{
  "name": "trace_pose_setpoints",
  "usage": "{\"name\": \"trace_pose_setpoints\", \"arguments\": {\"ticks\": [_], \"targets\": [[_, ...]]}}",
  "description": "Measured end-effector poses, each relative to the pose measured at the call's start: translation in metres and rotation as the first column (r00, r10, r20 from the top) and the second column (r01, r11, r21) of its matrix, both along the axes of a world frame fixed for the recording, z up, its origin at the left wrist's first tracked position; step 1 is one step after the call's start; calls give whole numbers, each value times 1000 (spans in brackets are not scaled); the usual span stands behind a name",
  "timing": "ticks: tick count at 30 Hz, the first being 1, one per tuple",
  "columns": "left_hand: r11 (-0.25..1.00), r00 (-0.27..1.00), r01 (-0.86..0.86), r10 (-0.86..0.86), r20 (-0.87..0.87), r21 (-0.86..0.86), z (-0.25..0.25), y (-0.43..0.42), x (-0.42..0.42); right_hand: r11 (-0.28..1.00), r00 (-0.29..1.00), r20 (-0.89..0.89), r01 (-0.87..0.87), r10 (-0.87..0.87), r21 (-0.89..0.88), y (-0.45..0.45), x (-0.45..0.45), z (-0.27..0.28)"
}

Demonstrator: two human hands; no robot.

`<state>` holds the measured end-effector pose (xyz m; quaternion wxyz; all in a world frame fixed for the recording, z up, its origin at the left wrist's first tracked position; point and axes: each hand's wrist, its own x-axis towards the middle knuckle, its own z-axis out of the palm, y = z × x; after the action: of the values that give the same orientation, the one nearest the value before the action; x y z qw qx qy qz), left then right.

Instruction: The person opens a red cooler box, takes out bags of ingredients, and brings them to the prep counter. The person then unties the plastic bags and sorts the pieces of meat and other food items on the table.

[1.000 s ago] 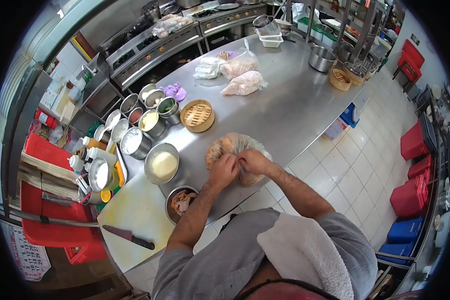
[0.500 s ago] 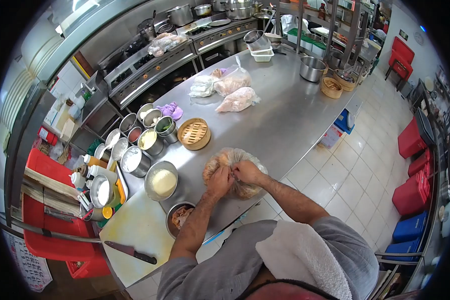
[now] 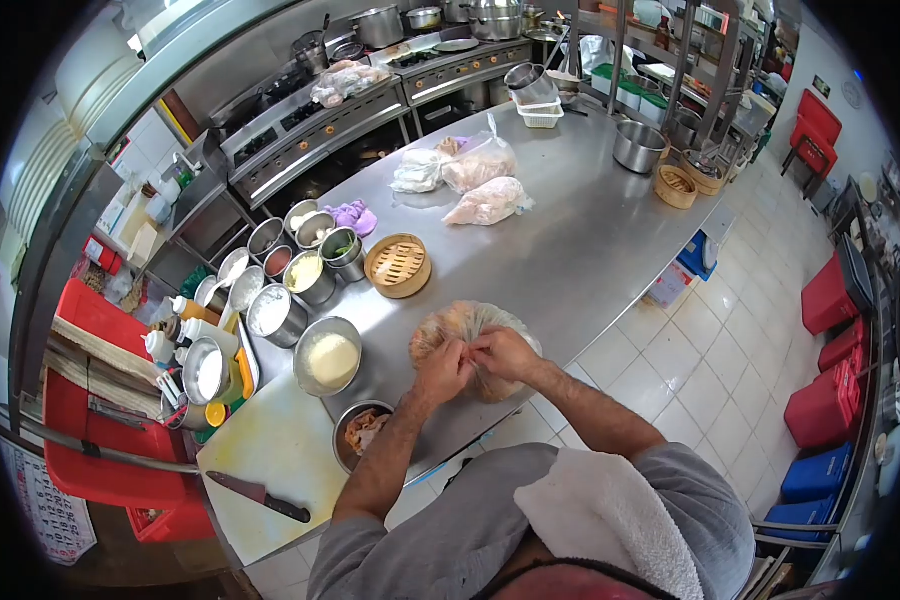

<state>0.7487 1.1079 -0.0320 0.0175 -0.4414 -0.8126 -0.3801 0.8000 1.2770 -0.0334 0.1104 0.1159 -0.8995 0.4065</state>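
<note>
At the lower left of the frame, a white cutting board (image 3: 280, 440) is laid over the table corner, and a dark-handled knife (image 3: 260, 497) is set on it, its blade pointed toward the upper left. Above the board, steel pots (image 3: 290, 327) are crowded together, with a purple cloth (image 3: 352, 217) and a bamboo steamer (image 3: 400, 290) placed to their right. A wide bowl (image 3: 336, 328) of pale yellow food is set beside the board, and below it a meat bowl (image 3: 339, 436) is crossed by the left forearm. At the upper centre, filled plastic bags (image 3: 488, 203) are grouped on the steel table (image 3: 550, 250), well apart from the hands. Red bins (image 3: 820, 400) are lined up at the right edge.

The large clear bag (image 3: 435, 327) is rested just below the frame's centre, near the table's front edge. It is stretched a little more from side to side than from top to bottom, its right end dipped slightly lower, and its gathered top is turned upward. The plastic there is pinched between the closed fingers of the left hand (image 3: 445, 370) and the right hand (image 3: 505, 352), which are brought together at the tips.

The right part of the meat is covered by the forearm. The gathered plastic is mostly hidden by the fingers, and the bag's orange and pale contents are blurred by folds.
</note>
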Motion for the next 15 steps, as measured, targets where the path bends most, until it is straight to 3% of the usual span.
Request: {"name": "trace_pose_setpoints", "arguments": {"ticks": [7, 9, 14, 15], "targets": [[990, 996, 86, -87, -8, -116, -11, -5, 3, 959, 997, 39, 59, -72, 278, -13, 0, -16], [991, 997, 75, -73, 28, -111, -11, -7, 2, 925, 994, -47, 110, -100, 363, -15, -2, -19], [1000, 994, 17, -18, 110, 15, -20, -3, -2, 924, 986, -108, 159, -129, 347, -11, -7, -29], [999, 999, 28, -28, 22, -20, -17, -1, -1, 931, 980, -150, 175, -132, 319, -10, -6, -33]]}}
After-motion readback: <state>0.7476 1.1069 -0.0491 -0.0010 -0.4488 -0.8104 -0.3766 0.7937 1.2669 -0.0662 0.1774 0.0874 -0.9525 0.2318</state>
